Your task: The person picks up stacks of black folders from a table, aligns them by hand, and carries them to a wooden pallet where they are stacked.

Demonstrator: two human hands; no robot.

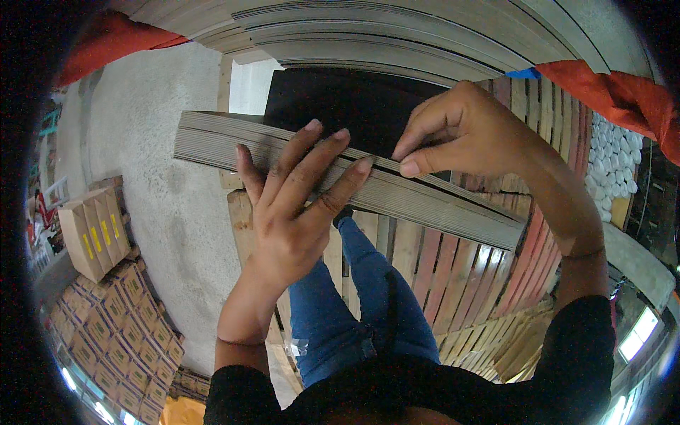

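Observation:
A thick stack of thin grey boards (439,214) lies slantwise in front of me, its layered edges facing me. A black surface (333,103) shows just behind it. My left hand (290,205) rests across the stack's edge, its fingers stretched out and spread. A dark gap runs between boards beside its fingertips and on to the right. At that gap, my right hand (453,138) is closed in a pinch, thumb and forefinger at the boards' upper edge. Whatever lies between those fingertips is too small to make out.
Large stacked grey boards (368,35) stand at the back, with red cloth (609,95) at the right. Wooden pallet slats (453,273) lie below. Cartons (117,340) are piled at the lower left, white rolled items (613,159) at the right.

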